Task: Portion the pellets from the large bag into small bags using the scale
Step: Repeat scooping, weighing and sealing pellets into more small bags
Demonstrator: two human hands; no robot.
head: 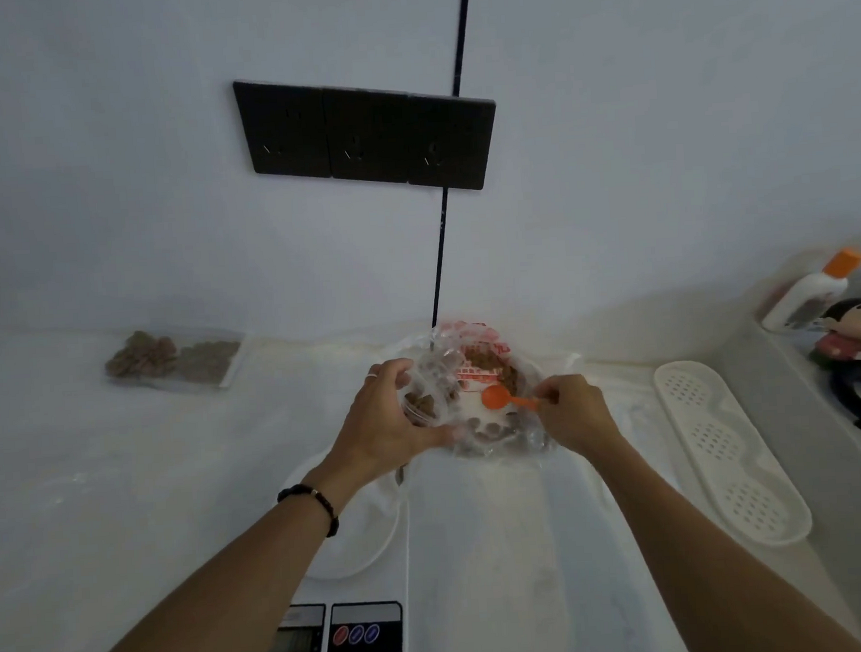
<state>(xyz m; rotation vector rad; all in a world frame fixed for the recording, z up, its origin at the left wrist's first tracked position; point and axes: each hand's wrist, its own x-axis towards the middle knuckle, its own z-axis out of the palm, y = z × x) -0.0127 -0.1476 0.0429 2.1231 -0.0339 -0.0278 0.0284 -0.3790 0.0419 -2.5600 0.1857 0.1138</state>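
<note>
The large clear bag (491, 367) with red print lies open on the white counter, brown pellets inside it. My left hand (389, 419) grips a small clear bag (425, 401) holding a few pellets, right beside the large bag's mouth. My right hand (572, 410) pinches the handle of an orange spoon (498, 398), whose bowl hovers over the large bag's opening. A white kitchen scale (354, 597) sits below my left forearm, its display and buttons toward me.
Filled small bags of pellets (176, 361) lie at the back left by the wall. A white perforated tray (728, 451) lies on the right. A white bottle with orange cap (814, 292) and a cartoon figurine (857, 335) stand at the far right. Dark wall sockets (366, 135) are above.
</note>
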